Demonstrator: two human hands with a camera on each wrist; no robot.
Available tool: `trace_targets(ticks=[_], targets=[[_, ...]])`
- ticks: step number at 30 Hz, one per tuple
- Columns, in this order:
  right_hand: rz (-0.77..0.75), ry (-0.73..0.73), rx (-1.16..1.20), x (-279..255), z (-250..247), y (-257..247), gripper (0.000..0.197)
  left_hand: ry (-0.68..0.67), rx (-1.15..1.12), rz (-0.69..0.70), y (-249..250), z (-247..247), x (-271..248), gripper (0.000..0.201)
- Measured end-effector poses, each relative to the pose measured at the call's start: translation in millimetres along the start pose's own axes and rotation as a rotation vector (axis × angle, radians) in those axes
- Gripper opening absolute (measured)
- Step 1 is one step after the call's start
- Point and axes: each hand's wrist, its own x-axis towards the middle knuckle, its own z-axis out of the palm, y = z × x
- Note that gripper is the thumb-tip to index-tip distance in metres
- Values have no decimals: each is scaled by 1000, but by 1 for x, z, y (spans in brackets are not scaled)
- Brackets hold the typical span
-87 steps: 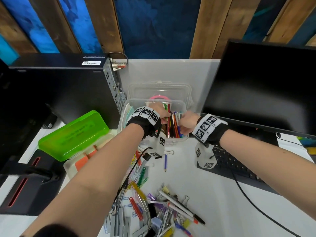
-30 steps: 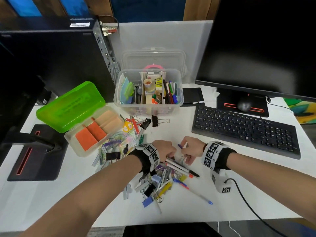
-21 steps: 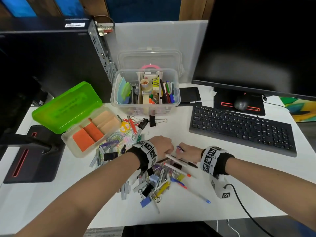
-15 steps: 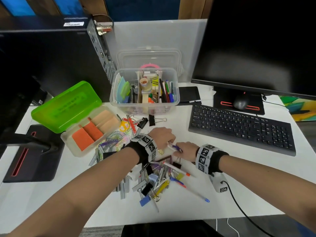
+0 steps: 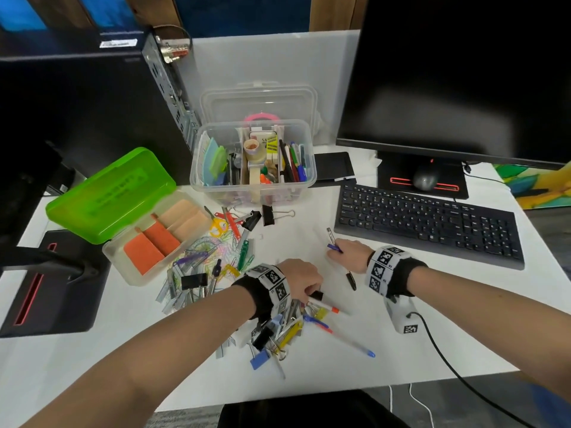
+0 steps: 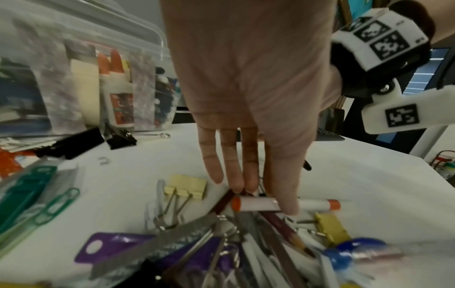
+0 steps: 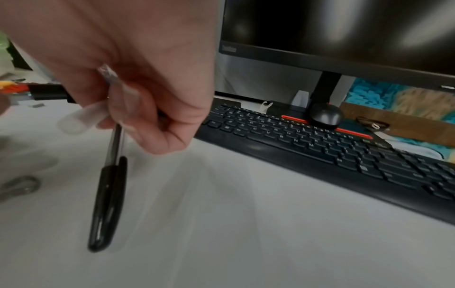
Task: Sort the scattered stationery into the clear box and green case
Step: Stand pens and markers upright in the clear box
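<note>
While right hand (image 7: 138,81) grips black-capped pen (image 7: 108,187), left hand (image 6: 246,93) seemingly pinching white orange-tipped marker (image 6: 283,204), blurred.

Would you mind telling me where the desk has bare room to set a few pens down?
Bare desk lies between the right hand, the keyboard and the clear box, and along the near edge right of the blue pen, apart from a cable. It is crowded from the green case to the left hand, amid the clip pile.
</note>
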Motion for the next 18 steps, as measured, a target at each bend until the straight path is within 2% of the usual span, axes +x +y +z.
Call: trace_targets(ticks=[5, 9, 15, 18], targets=[[30, 51, 116, 4, -1, -1, 26, -46, 150, -11, 6, 2, 3, 14], [44, 70, 185, 11, 4, -9, 23, -70, 239, 28, 14, 3, 2, 23], [29, 80, 186, 17, 6, -21, 26, -62, 153, 39, 17, 4, -4, 26], [29, 105, 152, 16, 0, -21, 29, 25, 62, 26, 29, 8, -12, 24]])
